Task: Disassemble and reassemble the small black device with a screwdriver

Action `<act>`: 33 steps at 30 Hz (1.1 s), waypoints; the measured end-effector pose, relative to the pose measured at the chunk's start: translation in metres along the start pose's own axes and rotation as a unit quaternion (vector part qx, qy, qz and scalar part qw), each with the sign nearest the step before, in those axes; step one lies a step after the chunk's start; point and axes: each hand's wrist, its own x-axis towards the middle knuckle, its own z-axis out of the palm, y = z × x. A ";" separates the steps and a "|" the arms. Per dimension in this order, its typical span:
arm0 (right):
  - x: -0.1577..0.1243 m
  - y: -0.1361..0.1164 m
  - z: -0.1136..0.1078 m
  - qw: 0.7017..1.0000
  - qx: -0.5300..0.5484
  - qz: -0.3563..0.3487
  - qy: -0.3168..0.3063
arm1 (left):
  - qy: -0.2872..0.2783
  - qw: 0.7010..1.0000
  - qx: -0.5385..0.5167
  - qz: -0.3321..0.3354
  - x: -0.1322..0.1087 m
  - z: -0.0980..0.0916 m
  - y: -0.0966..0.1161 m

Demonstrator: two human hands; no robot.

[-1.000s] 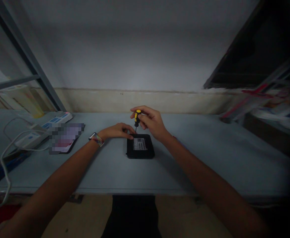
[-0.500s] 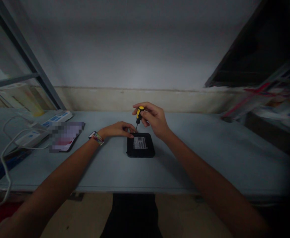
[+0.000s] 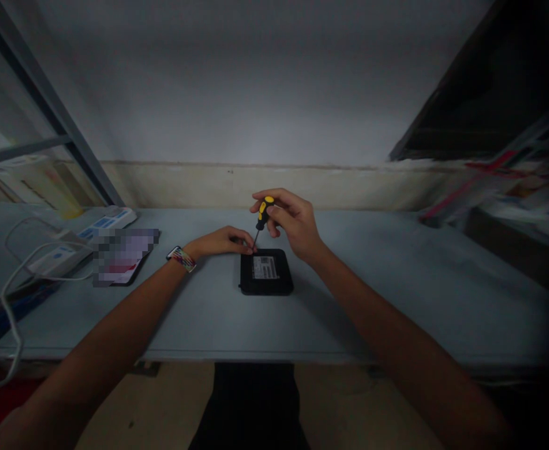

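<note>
In the head view a flat black box (image 3: 267, 287) with rounded corners and a white printed label (image 3: 266, 267) lies on the table. My right hand (image 3: 292, 222) grips a screwdriver (image 3: 264, 212) by its yellow and black handle. The shaft slants down to the box's far left corner. At that same corner my left hand (image 3: 227, 240) is closed, thumb and fingertips drawn together beside the screwdriver tip. Whatever lies between those fingertips is too small to make out. A watch with a colourful band (image 3: 181, 258) is on my left wrist.
On the left lie a phone (image 3: 127, 256) with its screen blurred out, a white power strip (image 3: 108, 223) and loose white cables (image 3: 9, 306). A yellowish container (image 3: 44, 187) stands behind them. A wall (image 3: 265, 184) rises at the back; a reddish-pink bar (image 3: 466, 187) leans at the right.
The screwdriver leans a little more, its tip shifted slightly left toward the corner of the box. My left fingertips have drawn closer together around the tip.
</note>
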 end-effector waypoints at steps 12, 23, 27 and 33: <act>-0.010 -0.017 -0.008 0.999 0.039 -0.024 0.009 | 0.002 0.996 0.052 -0.067 -0.014 -0.023 0.010; -0.056 -0.027 -0.036 1.000 0.005 0.019 -0.008 | 0.023 0.930 0.300 -0.212 -0.043 -0.053 0.023; -0.057 -0.024 -0.035 1.000 0.008 0.017 -0.006 | 0.015 0.936 0.282 -0.209 -0.044 -0.053 0.026; -0.057 -0.025 -0.037 1.000 0.001 0.022 -0.006 | 0.011 0.940 0.267 -0.211 -0.048 -0.055 0.023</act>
